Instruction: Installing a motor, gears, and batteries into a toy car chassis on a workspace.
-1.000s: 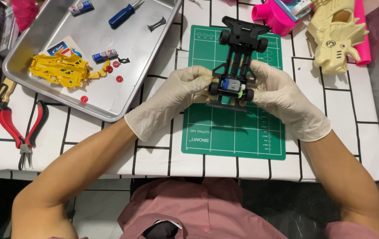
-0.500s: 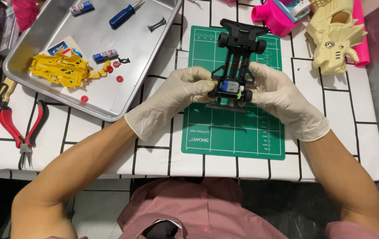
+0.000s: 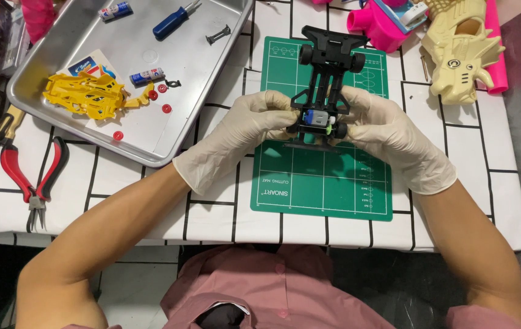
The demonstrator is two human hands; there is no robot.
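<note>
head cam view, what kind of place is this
Probably a hobby workbench for building model cars. Both gloved hands, left hand and right hand, hold a black toy car chassis over a green cutting mat, with a metal tray of small parts and red-handled pliers nearby.

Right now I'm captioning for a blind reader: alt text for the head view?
Two gloved hands, left hand and right hand, hold a black toy car chassis over a green cutting mat; a metal tray with a yellow car body sits alongside.
</note>
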